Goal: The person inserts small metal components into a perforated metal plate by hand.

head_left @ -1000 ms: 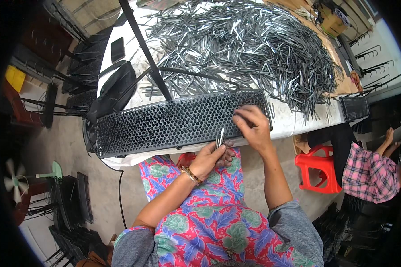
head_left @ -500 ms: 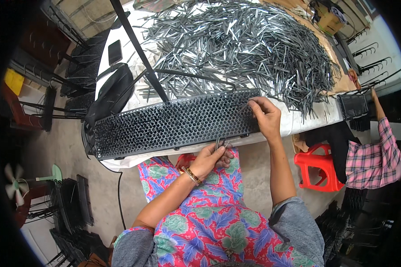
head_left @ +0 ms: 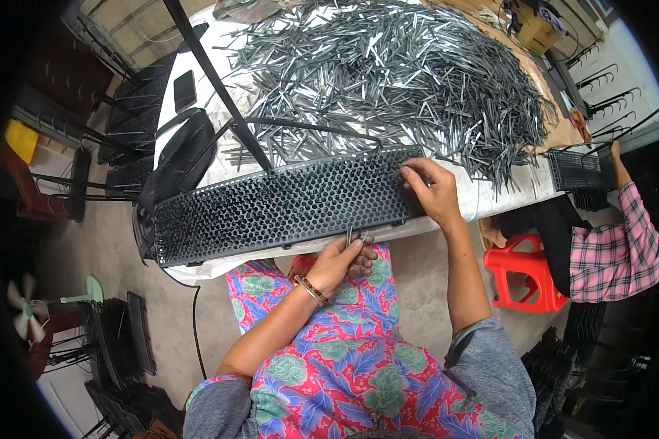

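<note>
Left grip (head_left: 337, 260) pinches slim strips (head_left: 349, 234) beside a perforated black panel (head_left: 285, 208).

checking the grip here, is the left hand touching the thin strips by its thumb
Touching: the head view shows thin strips held in the left hand, their ends poking out of its grip.

Glossy, metallic-looking strips (head_left: 417, 88), semi-gloss perforated panel (head_left: 285, 208), smooth plastic stool (head_left: 512, 262)

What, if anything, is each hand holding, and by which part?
Left hand: thin dark strips, gripped below their protruding tips. Right hand: unclear whether anything is held.
</note>
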Tool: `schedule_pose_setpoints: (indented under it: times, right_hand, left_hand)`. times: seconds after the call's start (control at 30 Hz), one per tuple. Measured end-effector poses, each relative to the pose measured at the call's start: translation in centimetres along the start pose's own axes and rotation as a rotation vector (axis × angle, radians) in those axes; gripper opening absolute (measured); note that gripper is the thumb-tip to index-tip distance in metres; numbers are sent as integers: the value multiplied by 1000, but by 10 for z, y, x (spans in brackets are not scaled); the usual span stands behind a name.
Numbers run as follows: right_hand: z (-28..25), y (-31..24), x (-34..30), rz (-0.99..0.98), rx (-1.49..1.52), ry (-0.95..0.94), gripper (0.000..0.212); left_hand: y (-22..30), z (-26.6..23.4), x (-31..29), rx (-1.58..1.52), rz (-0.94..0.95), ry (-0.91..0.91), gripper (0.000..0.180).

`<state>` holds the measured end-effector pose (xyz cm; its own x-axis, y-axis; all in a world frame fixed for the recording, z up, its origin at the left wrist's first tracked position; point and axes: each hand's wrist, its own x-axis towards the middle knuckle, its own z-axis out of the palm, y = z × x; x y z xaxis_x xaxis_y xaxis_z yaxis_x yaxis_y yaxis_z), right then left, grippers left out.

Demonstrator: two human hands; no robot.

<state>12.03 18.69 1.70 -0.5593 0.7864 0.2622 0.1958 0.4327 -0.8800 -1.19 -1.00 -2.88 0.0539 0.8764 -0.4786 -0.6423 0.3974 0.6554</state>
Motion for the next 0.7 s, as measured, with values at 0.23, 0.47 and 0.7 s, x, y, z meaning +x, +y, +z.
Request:
schedule_pose_setpoints:
  times: [0.23, 0.47, 0.7]
  right_hand:
    - [-6, 6, 1, 16, 41, 11, 12]
    - [-8, 11, 4, 3, 33, -25, 12]
    - [-14, 10, 6, 30, 60, -101, 11]
  left_hand:
    - [1, 1, -2, -6, -7, -2, 32]
    - [1, 0, 0, -99, -55, 27, 32]
    - [4, 1, -2, -94, -42, 14, 32]
